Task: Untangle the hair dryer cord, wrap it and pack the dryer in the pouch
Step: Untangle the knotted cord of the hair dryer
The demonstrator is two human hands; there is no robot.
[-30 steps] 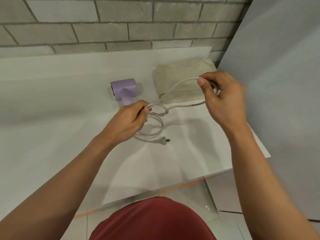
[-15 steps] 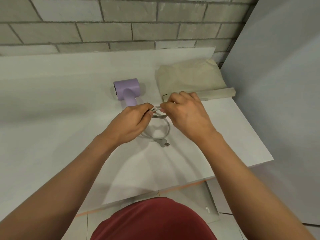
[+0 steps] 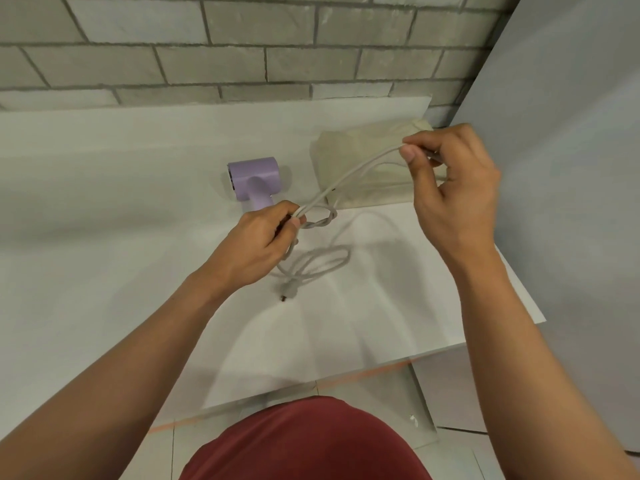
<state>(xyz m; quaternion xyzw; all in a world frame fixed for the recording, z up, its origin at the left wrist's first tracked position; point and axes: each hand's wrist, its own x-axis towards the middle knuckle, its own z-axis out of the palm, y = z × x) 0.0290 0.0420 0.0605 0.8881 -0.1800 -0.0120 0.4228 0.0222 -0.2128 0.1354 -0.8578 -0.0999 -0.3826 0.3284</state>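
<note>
A lilac hair dryer [image 3: 254, 180] lies on the white table [image 3: 104, 209], handle toward me. Its grey cord [image 3: 349, 174] runs from my left hand [image 3: 259, 244], which grips it just below the handle, up to my right hand [image 3: 453, 181], which pinches a doubled strand raised over the pouch. Beside my left thumb the cord is twisted on itself. A loose loop lies on the table below my left hand and ends in the plug [image 3: 289, 293]. The beige fabric pouch [image 3: 367, 157] lies flat at the back right, partly hidden by my right hand.
A grey brick wall [image 3: 242, 46] stands behind the table. A grey panel [image 3: 571, 168] rises on the right, close to the table's right edge. The table's front edge is near my body, with tiled floor [image 3: 450, 393] below.
My right hand was down next to my left hand half a second ago; it has risen up and to the right, drawing a doubled strand of cord out over the pouch.
</note>
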